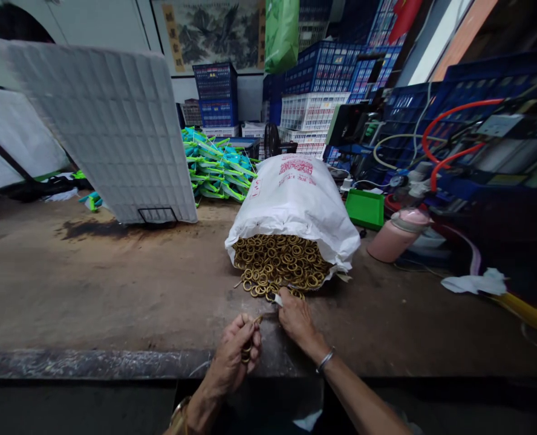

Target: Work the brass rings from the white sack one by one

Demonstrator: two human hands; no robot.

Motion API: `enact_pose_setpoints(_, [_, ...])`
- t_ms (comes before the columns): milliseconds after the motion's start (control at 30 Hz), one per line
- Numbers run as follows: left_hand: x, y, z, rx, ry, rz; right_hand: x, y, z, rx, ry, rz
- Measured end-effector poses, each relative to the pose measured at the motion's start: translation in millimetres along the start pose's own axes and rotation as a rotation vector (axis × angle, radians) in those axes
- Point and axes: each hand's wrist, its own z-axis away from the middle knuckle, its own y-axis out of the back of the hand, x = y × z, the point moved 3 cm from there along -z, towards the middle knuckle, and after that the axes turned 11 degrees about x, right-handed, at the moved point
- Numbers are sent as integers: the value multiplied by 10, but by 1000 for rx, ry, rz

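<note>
A white woven sack with red print lies on its side, its mouth facing me. Many brass-coloured rings fill the mouth, and some spill onto the tabletop. My left hand is closed near the table's front edge. It holds a few of the rings, and one more is pinched at its fingertips. My right hand reaches to the spilled rings, its fingers drawn together at the pile. Something white, like tape, shows at a finger; whatever these fingertips grip is hidden.
A white ribbed panel stands tilted at the left, with green and blue plastic pieces heaped behind it. To the right are a green tray, a pink bottle and red air hoses. Stacked crates stand behind.
</note>
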Motion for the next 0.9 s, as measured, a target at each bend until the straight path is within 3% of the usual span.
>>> enact_pose_setpoints(133, [16,18,-29,28,25,58,27,6,-108,80,33,-47])
enact_pose_setpoints(267, [-3,79,-74,35,36,96,-32,-18,-159,35,21,5])
enact_pose_setpoints(400, [-42,140,-104,8,137,216,-53,7,-166,37,17,3])
enact_pose_setpoints(533, [-67,182,-154,42,198,303,-48,73,-127,127,72,-97])
enact_pose_setpoints(700, [-34,164,-199,100,101,225,-88,117,-45,128,93,-303])
enact_pose_setpoints(900, [34,153,-207,197,-191,-169,-168,51,69,-164,-152,-875])
